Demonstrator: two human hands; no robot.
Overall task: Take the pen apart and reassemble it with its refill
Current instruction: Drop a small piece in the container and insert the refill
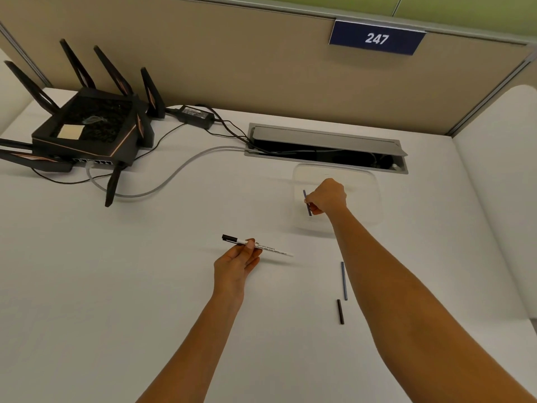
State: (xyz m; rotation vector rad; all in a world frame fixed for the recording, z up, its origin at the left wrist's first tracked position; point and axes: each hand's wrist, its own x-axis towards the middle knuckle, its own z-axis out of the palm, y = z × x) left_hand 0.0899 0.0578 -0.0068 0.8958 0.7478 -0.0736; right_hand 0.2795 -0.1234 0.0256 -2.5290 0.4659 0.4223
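Left hand (236, 261): pinches the white pen barrel (257, 247) (black cap end pointing to 10 o'clock).
Right hand (327, 197): fingers closed on a blue refill (307, 202) above the clear container (369, 196).
Desk (145, 286): second blue refill (344, 280) and black tip piece (340, 311), at 4 o'clock from the barrel.

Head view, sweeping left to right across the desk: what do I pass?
Router → power adapter → left hand holding the white pen barrel → right hand pinching a blue refill over the clear container.

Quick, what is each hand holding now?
Left hand: closed on the white pen barrel.
Right hand: closed on a thin blue refill.
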